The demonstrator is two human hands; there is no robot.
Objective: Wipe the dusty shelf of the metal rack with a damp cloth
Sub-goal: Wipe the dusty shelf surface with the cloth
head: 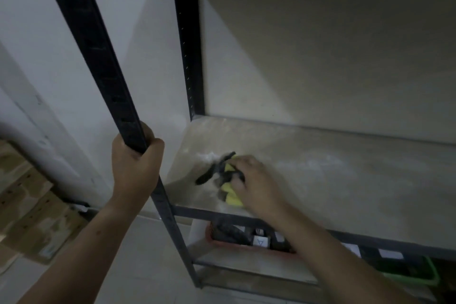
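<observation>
Against a pale wall stands the dark metal rack (103, 61), its front left post slanting up through the view and its rear left post (188, 44) rising from the shelf's back left corner. The shelf (333, 180) is a wide, pale board, and streaks of whitish dust (209, 157) lie across its left part, thickest near the left edge and along the back edge. Below the shelf's front edge, on the lower level, sits a reddish tray (246, 245) packed with dark items and small white boxes, and further right a green bin (419, 276) pokes out. Cardboard boxes (29, 210) are stacked on the floor beyond the rack's left side.

The left hand (134, 163) is wrapped around the front left post just above shelf height, fingers and thumb curled tight on the metal. The right hand (256, 185) is flat on the shelf near the front left corner, palm down, pressing on the cloth (230, 190). That cloth is yellow with dark strips or tassels fanning out to the left; the picture is dim and blurred here, so what those dark pieces are is hard to say. The fingers lie over the cloth rather than pinching it, and most of it is hidden beneath them.
</observation>
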